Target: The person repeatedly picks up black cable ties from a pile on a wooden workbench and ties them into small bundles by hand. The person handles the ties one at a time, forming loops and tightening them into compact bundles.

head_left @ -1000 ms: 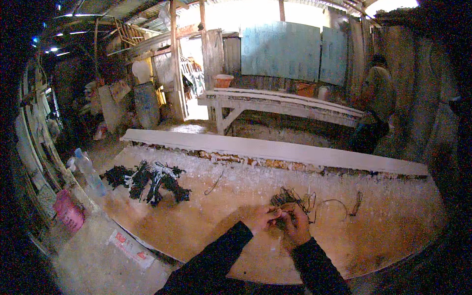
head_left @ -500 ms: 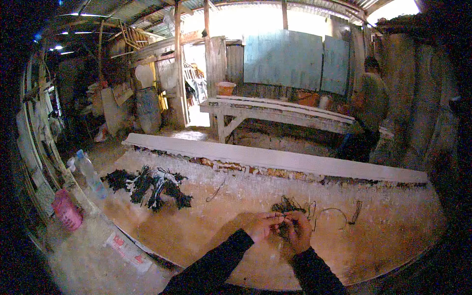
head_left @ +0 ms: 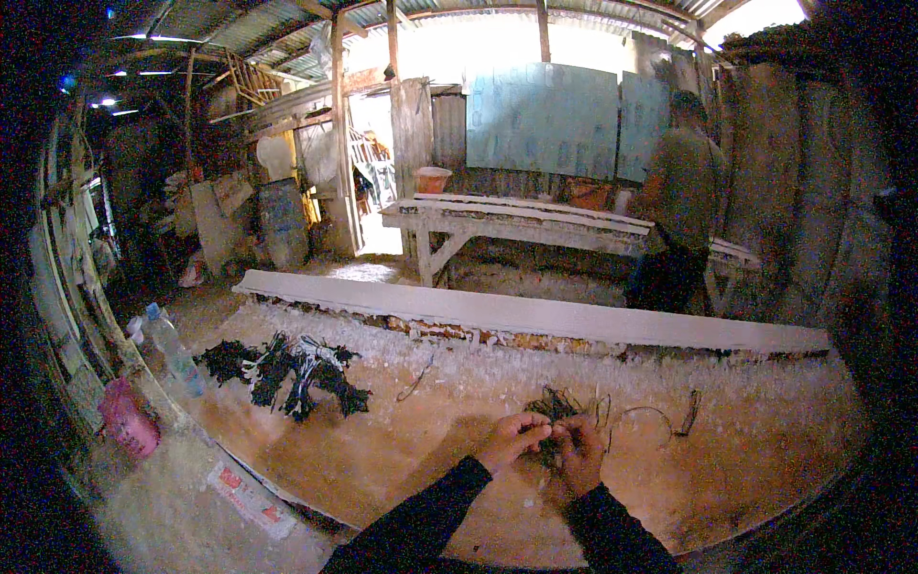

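The right hand [head_left: 579, 450] partly hides a dark tangle [head_left: 551, 404]; black bundles [head_left: 275, 371] lie left.

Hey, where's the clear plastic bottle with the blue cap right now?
In the head view, the bottle is toward the left, between the dark stringy bundles and the pink bag.

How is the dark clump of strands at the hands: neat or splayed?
The dark clump is splayed: thin strands stick out past the left hand and right hand. Its middle is covered; cannot tell whether bound.
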`<state>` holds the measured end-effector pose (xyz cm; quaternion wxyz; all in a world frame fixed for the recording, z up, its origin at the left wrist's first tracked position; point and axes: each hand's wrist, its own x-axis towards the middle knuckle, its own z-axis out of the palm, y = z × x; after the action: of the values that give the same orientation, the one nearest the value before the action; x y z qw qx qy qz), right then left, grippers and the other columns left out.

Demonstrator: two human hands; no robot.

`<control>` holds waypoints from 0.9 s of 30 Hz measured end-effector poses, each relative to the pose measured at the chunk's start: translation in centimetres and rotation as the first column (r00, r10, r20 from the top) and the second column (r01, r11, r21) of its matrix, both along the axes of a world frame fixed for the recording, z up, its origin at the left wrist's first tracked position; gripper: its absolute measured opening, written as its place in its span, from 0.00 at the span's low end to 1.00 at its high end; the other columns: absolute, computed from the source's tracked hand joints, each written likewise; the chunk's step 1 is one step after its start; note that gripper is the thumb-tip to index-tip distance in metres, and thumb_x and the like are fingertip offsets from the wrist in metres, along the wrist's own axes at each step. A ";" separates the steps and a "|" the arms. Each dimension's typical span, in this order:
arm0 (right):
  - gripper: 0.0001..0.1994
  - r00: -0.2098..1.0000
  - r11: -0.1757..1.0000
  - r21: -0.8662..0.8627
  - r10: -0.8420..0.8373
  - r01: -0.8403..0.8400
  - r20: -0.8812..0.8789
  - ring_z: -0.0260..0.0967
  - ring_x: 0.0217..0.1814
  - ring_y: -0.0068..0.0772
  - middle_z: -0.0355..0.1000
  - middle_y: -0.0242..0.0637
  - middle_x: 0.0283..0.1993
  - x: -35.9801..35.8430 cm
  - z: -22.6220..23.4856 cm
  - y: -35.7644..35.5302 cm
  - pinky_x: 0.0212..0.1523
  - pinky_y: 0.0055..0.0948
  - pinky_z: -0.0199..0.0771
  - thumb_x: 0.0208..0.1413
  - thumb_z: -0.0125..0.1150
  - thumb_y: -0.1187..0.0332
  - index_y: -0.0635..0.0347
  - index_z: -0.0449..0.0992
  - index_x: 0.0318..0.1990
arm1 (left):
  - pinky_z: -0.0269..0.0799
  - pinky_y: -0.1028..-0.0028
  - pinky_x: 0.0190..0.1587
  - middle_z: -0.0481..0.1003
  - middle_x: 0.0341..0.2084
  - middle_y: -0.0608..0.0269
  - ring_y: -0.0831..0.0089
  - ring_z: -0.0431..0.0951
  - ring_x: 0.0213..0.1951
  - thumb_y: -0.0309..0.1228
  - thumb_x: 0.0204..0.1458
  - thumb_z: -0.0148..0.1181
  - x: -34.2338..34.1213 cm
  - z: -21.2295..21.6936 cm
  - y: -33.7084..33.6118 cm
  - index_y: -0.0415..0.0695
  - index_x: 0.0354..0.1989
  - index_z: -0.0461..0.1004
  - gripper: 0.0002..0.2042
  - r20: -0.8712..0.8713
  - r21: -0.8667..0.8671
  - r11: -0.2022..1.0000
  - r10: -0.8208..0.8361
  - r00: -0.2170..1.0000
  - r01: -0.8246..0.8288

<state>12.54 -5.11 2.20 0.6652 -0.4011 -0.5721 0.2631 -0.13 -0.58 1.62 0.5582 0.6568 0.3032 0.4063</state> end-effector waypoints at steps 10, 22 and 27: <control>0.03 0.480 0.674 -0.124 0.373 -0.728 -0.794 0.62 0.29 0.30 0.64 0.35 0.31 1.1 0.8 0.4 0.30 0.28 0.67 0.46 0.55 0.72 0.59 0.67 0.27 | 0.65 0.79 0.31 0.68 0.24 0.66 0.79 0.69 0.30 0.29 0.41 0.59 0.2 -1.3 0.8 0.41 0.28 0.70 0.08 -0.042 0.389 0.914 0.145 0.989 -0.117; 0.04 0.684 0.716 -0.345 0.251 -0.607 -0.685 0.66 0.28 0.27 0.68 0.32 0.27 2.3 -0.7 1.2 0.30 0.26 0.69 0.45 0.56 0.70 0.58 0.69 0.28 | 0.66 0.79 0.29 0.69 0.23 0.65 0.76 0.69 0.26 0.27 0.38 0.62 0.3 -1.3 0.4 0.42 0.25 0.73 0.06 0.019 0.503 0.838 0.232 0.973 -0.210; 0.04 0.793 0.786 -0.346 0.277 -0.512 -0.543 0.62 0.28 0.19 0.65 0.25 0.25 2.5 -0.8 1.1 0.32 0.19 0.63 0.46 0.56 0.69 0.56 0.69 0.27 | 0.66 0.79 0.30 0.69 0.24 0.66 0.77 0.69 0.27 0.29 0.39 0.62 0.5 -1.8 1.0 0.41 0.25 0.73 0.07 0.106 0.462 0.864 0.169 0.980 -0.199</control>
<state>15.00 -3.98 1.43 0.5897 -0.3439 -0.3859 0.6205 0.38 0.39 -0.18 0.3499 0.7276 0.2393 0.5393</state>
